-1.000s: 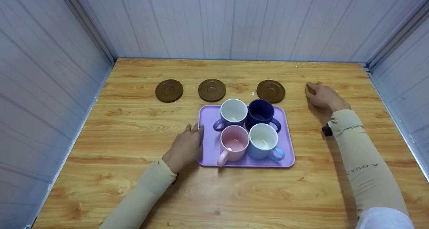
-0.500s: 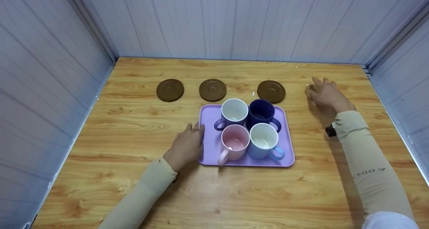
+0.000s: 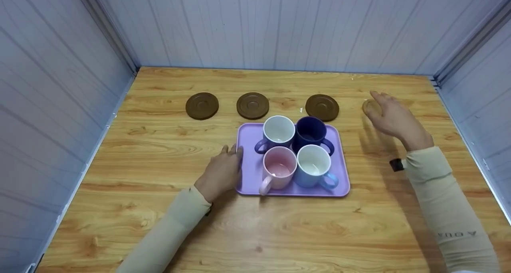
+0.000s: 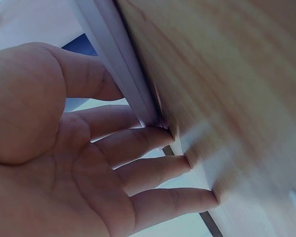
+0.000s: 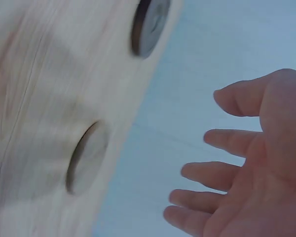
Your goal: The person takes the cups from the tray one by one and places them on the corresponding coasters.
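Observation:
A lilac tray [image 3: 248,173] bears several mugs standing close together: a white-lined one with a blue handle [image 3: 278,130], a dark blue one [image 3: 311,131], a pink one [image 3: 279,168] and a light blue one [image 3: 313,165]. My left hand [image 3: 222,171] touches the tray's left edge. In the left wrist view its thumb lies against the rim [image 4: 116,64], and its straight fingertips meet the tabletop. My right hand [image 3: 399,119], its fingers spread and holding nothing, hovers beside a pale wooden coaster [image 3: 370,106], partly covering it in the head view. The right wrist view shows that coaster [image 5: 91,158] flat on the table.
Behind the tray lie 3 brown round coasters: a left one [image 3: 202,105], a middle one [image 3: 252,105] and a right one [image 3: 322,107], close to the tray's back edge. Pale panelled walls [image 3: 279,29] enclose the wooden table [image 3: 159,157] at the back and sides.
My right hand has lifted off the pale coaster and drawn back to the right, its fingers opening, so more of the coaster shows. The left hand, tray and mugs have stayed put.

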Tool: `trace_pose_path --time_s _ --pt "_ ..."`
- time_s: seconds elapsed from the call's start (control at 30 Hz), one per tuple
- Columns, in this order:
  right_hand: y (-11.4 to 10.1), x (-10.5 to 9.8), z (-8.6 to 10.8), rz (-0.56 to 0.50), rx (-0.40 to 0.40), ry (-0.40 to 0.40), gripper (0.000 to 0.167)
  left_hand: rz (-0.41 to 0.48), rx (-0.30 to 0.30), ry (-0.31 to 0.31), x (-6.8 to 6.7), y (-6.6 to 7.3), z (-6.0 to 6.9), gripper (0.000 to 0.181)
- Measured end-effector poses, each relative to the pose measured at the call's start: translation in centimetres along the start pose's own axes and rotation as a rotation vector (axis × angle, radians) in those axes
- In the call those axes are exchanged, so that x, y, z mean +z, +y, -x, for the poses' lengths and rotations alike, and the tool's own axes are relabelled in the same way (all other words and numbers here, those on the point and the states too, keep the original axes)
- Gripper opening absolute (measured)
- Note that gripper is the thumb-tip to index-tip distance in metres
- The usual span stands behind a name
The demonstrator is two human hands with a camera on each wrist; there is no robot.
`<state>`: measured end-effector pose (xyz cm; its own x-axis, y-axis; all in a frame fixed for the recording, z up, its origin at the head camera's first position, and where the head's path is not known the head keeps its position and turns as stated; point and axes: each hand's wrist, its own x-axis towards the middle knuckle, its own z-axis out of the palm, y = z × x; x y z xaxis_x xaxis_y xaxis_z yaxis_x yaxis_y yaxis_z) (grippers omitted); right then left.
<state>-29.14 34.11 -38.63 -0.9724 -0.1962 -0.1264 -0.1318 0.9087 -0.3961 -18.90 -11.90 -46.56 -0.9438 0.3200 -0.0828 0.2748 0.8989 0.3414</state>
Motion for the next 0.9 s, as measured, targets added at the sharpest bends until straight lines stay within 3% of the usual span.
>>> trace_pose_path --time_s 0.23,0.5,0.7,0.9 --pt "-2.8 3.0 3.5 0.025 -0.081 0.034 0.069 0.008 -0.03 -0.037 0.0 -0.1 -0.1 0.051" --pt "-4.1 7.4 6.7 0.053 -0.219 0.064 0.059 0.008 -0.029 -0.041 0.0 0.1 -0.3 0.051" --pt "-4.8 10.1 8.1 0.09 -0.249 0.032 0.056 -0.014 -0.009 -0.03 0.0 0.0 -0.2 0.05" --pt "-5.0 11.2 8.5 0.139 -0.252 0.018 0.054 -0.006 -0.012 -0.033 0.1 0.0 -0.3 0.05"
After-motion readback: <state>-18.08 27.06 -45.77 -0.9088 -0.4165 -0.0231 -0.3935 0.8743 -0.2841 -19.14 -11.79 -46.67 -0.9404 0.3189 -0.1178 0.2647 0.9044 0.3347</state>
